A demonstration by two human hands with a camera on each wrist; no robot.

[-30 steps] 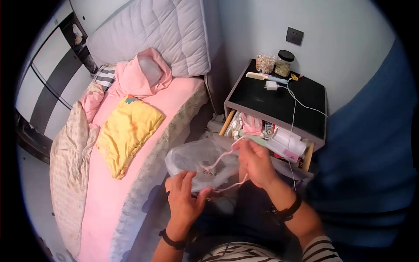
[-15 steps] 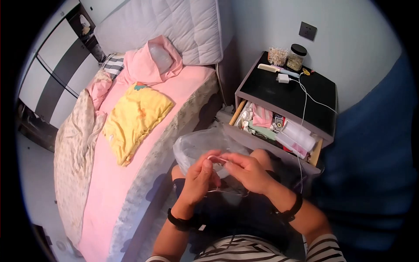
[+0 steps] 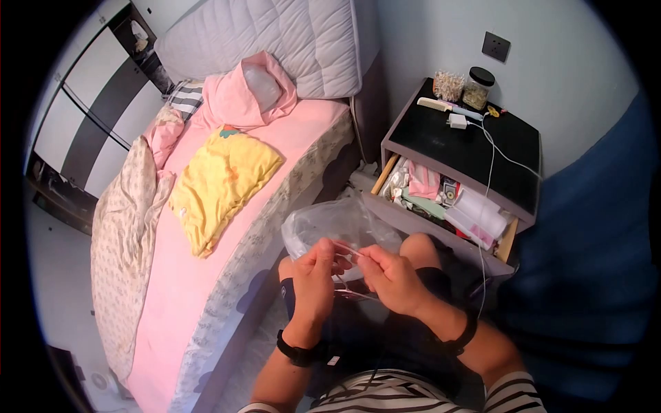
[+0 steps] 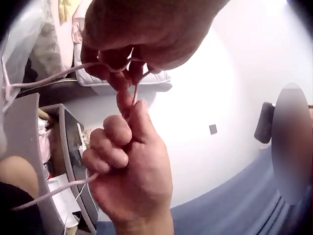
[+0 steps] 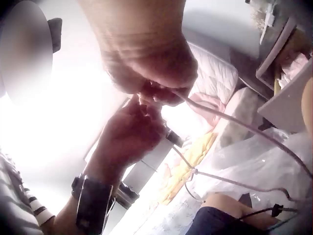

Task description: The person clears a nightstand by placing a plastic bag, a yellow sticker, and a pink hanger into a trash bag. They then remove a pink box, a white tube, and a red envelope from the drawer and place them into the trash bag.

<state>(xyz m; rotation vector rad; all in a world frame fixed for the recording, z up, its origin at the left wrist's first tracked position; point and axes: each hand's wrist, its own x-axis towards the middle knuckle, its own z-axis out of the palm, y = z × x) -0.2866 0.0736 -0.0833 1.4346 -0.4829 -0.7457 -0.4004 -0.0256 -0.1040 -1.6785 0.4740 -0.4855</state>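
The cord (image 5: 244,124) was pale pink, the left pillow (image 3: 227,182) yellow, the right curtain (image 3: 585,234) blue, the near sleeve (image 3: 513,394) striped dark and white.

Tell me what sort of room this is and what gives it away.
Most likely a bedroom: there is a bed with a yellow pillow on it, a padded headboard at its end, and a nightstand nearby with its drawer pulled open.
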